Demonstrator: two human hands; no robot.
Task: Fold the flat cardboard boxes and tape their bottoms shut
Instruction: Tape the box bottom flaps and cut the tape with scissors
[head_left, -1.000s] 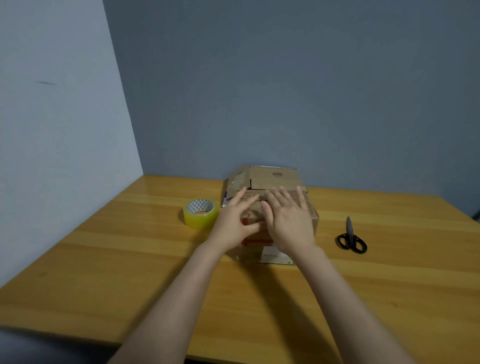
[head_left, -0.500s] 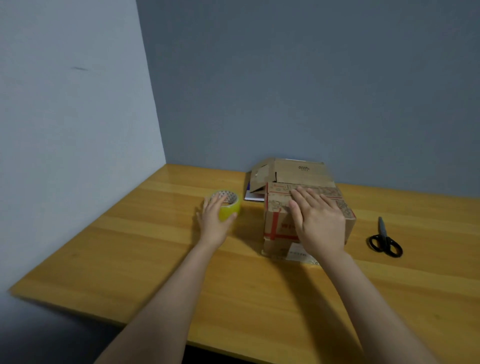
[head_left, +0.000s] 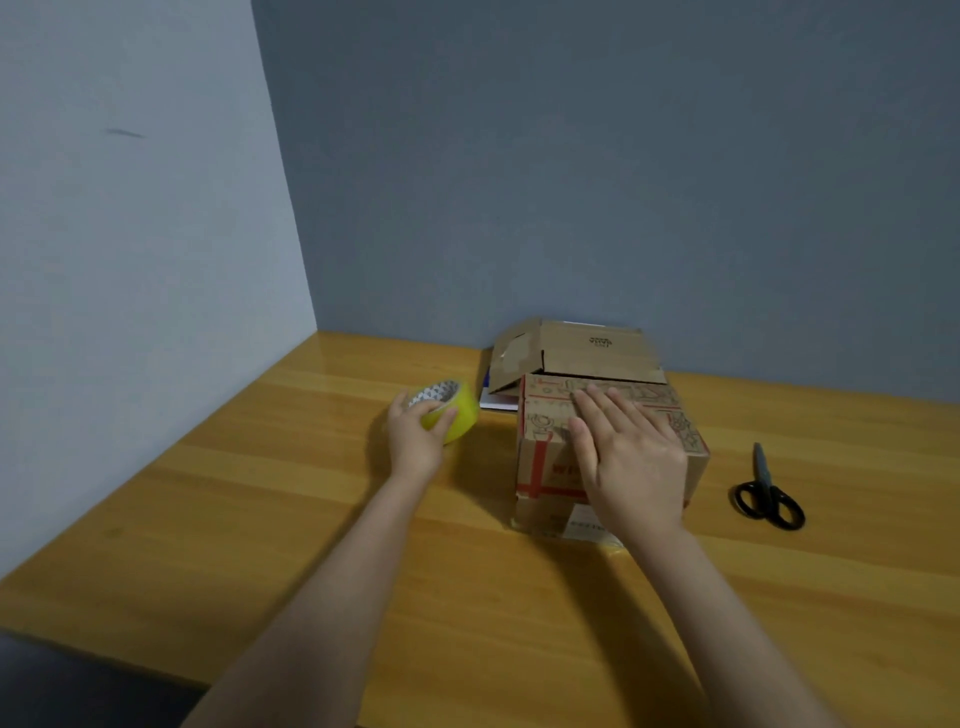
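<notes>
Left fingers (head_left: 442, 420) now grip 1 tape roll (head_left: 462, 408); right fingers (head_left: 605, 413) flat on 1 box (head_left: 543, 462).

yellow tape roll (head_left: 451, 410), black scissors (head_left: 769, 496), brown box (head_left: 550, 447)

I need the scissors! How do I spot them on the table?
Look at the wooden table and find the cardboard box under the right hand. Just right of that box, lying flat and alone, are the scissors. They are the only black thing, with two round handle loops nearest you.
</notes>
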